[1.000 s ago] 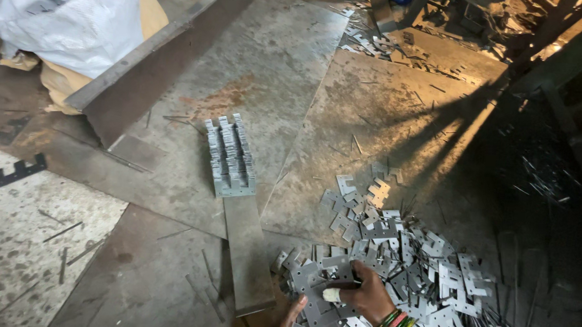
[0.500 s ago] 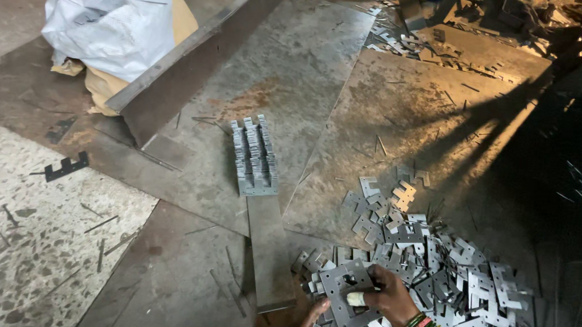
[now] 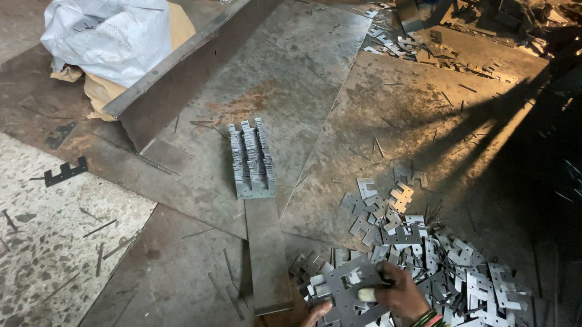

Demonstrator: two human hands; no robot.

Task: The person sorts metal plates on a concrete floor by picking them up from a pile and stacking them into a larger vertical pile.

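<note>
My right hand point(image 3: 399, 294), with coloured bangles at the wrist, grips a small bunch of flat grey metal plates point(image 3: 350, 296) at the bottom of the head view. My left hand point(image 3: 311, 324) supports the same bunch from below, only its fingers showing. Both hands sit at the near-left edge of a loose pile of stamped metal plates point(image 3: 446, 260) spread on the steel floor. A neat row of stacked plates point(image 3: 252, 159) stands on edge on a flat metal strip point(image 3: 266, 253) to the upper left of my hands.
A long steel angle beam point(image 3: 196, 63) lies diagonally at upper left, with a white sack point(image 3: 107, 31) over brown bags behind it. A black metal offcut point(image 3: 65, 171) lies on the speckled floor. More scrap plates point(image 3: 433, 47) lie far back.
The view has shifted, so the stacked row and sack sit further right and lower. My hands have gathered the plates into a tighter bunch.
</note>
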